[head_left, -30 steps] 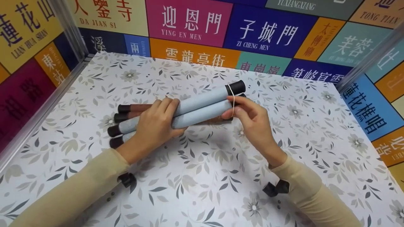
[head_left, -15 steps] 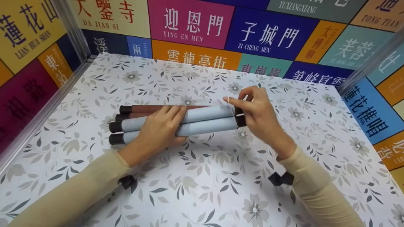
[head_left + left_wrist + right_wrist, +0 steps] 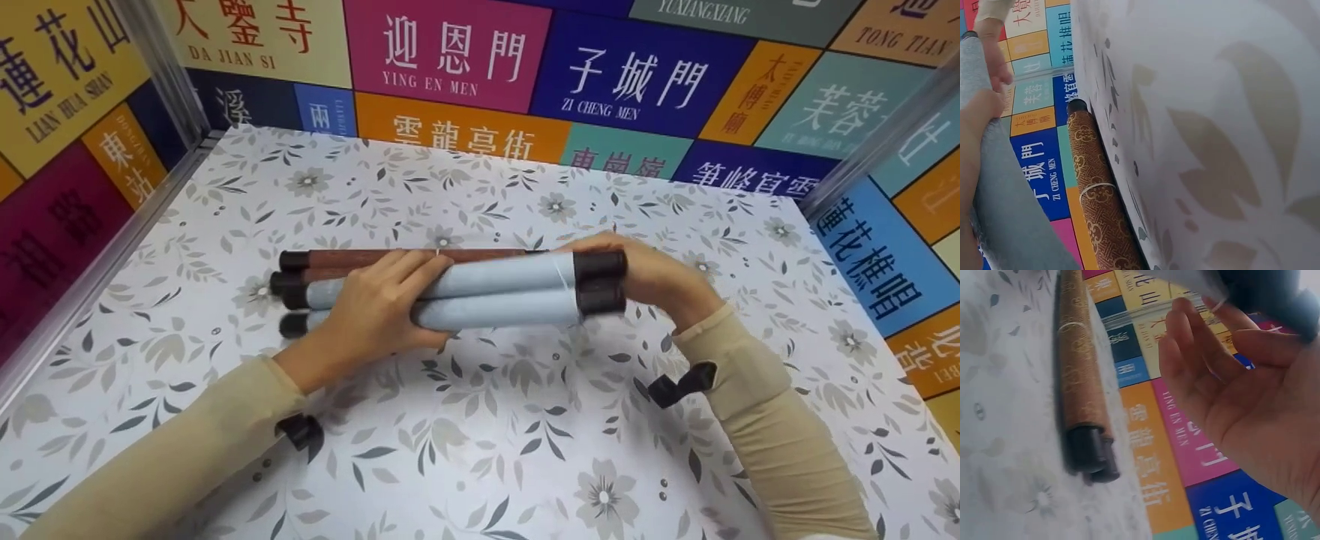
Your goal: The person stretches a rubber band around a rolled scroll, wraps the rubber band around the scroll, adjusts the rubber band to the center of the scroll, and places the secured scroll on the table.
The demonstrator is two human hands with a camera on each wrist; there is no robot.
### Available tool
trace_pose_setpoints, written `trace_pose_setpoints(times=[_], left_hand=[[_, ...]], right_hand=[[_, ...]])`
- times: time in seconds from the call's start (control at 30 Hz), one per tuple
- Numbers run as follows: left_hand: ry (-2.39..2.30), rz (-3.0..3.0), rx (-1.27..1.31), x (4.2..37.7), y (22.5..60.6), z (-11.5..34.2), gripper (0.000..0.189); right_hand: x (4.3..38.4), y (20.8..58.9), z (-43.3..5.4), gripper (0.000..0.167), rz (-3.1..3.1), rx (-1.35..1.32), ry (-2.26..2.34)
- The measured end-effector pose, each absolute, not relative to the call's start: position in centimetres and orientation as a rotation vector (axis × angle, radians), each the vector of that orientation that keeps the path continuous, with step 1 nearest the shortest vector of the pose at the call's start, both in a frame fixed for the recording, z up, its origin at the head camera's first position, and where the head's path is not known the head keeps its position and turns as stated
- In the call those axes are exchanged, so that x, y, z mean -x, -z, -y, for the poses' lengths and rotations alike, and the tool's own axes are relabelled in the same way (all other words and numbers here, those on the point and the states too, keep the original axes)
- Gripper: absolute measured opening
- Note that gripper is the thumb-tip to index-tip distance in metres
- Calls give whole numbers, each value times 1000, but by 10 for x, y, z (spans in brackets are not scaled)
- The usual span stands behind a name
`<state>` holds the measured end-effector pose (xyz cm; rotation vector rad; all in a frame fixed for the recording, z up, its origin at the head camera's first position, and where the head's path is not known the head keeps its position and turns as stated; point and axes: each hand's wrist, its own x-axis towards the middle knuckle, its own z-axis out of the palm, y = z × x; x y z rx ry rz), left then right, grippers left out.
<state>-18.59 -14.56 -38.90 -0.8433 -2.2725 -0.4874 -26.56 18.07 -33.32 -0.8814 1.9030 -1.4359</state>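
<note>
Pale blue rolls point(image 3: 502, 277): matt, finely textured, paper or cloth unclear. End caps point(image 3: 600, 267): smooth, plastic-looking, slight gloss. Brown rolls point(image 3: 1094, 166): brocade-like cloth. Bench point(image 3: 465, 427): smooth covering. Sleeves point(image 3: 187, 442): matt cloth.

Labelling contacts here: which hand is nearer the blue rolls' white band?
Right. The right hand is behind the blue rolls, close to the band; the left hand grips them nearer their middle.

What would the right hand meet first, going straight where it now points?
Probably the brown rolls, in line beyond the right hand in the head view; depth is unclear, and it might pass above.
</note>
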Motion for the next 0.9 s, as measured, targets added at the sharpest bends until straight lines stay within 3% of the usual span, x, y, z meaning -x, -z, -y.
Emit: trace_pose_setpoints(times=[0.23, 0.4, 0.57, 0.67, 0.9], left_hand=[[538, 2434, 495, 194, 377, 147, 75], [521, 2532, 336, 196, 380, 149, 76], [540, 2562, 355, 196, 379, 142, 72], [554, 2549, 354, 196, 377, 138, 70], [489, 2465, 420, 191, 380, 138, 74]], right_hand=[[243, 363, -167, 20, -2512, 1083, 1122], [234, 372, -162, 14, -2768, 1316, 1452], [228, 371, -151, 12, -2457, 1452, 1985], [225, 371, -143, 10, -2326, 1232, 2193], [226, 372, -135, 18, -1784, 256, 2313]])
